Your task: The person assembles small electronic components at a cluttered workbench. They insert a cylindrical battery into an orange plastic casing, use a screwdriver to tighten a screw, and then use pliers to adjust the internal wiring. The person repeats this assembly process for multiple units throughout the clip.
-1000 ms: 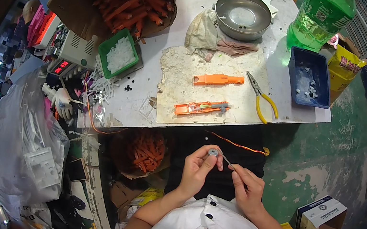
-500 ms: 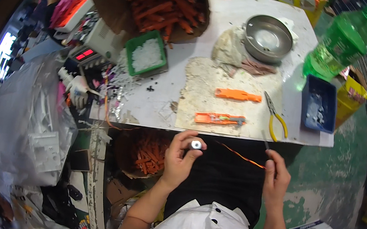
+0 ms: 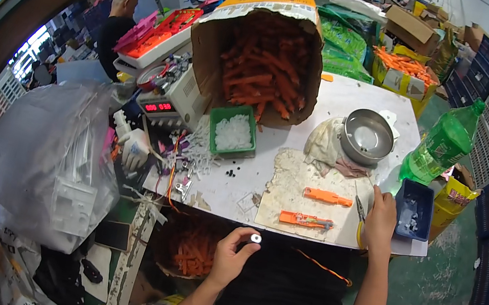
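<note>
My left hand [image 3: 230, 257] pinches a small cylindrical part [image 3: 255, 238] with a white ring-like end, just off the table's front edge. My right hand [image 3: 381, 217] is closed over the table, between the pliers and a blue bin [image 3: 413, 210]; a thin metal tool [image 3: 371, 181] seems to stick out at its fingertips. The yellow-handled pliers [image 3: 359, 209] lie partly behind this hand. On a stained board [image 3: 281, 181] rest an orange casing half [image 3: 327, 197] and an orange casing [image 3: 305, 220] with small parts inside. A twisted red-and-yellow wire [image 3: 322, 267] lies across my dark lap.
A green bin [image 3: 231, 147] of white pieces stands before a carton [image 3: 208, 59] of orange parts. Beyond the board are a metal bowl [image 3: 368, 136], a cloth [image 3: 323, 146] and a green bottle [image 3: 443, 144]. A power supply [image 3: 176, 99] stands left. Another person [image 3: 115, 34] is farther back.
My right hand has moved forward from my lap to the table beside the blue bin. My left hand still holds the cylindrical part. The view has tilted upward.
</note>
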`<control>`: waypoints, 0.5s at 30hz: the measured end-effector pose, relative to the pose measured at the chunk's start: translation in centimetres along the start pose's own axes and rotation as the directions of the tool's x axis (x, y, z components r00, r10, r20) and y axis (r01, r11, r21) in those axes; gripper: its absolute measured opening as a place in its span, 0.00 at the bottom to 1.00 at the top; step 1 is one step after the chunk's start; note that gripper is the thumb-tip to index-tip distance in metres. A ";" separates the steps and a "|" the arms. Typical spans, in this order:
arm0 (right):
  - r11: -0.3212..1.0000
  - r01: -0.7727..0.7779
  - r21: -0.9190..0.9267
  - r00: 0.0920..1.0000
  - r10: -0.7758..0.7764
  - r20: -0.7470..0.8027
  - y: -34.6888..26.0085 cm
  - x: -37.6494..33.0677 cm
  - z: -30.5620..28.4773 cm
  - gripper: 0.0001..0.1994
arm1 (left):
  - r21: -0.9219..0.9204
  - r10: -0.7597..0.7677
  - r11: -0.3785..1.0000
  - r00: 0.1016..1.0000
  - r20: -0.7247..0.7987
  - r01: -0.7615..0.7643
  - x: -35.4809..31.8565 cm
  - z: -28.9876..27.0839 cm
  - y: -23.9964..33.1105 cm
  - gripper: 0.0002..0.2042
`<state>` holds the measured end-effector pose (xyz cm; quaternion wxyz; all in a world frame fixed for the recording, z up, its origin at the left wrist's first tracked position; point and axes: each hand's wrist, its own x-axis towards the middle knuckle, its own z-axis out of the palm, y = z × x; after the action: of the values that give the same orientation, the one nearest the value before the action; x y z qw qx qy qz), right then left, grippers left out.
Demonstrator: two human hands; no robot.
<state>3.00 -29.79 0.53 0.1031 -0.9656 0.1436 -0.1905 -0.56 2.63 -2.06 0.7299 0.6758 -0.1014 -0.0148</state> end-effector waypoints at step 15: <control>0.929 0.174 0.326 0.974 -0.113 -0.199 -2.4 -7.0 -0.9 0.10 | 0.704 0.270 0.701 0.956 -0.113 -0.115 6.7 -5.0 0.8 0.13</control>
<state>-2.97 -25.51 -0.41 0.2417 -0.9202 0.0457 -0.3044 6.79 6.54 -0.77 0.4291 0.8819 -0.0933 0.1713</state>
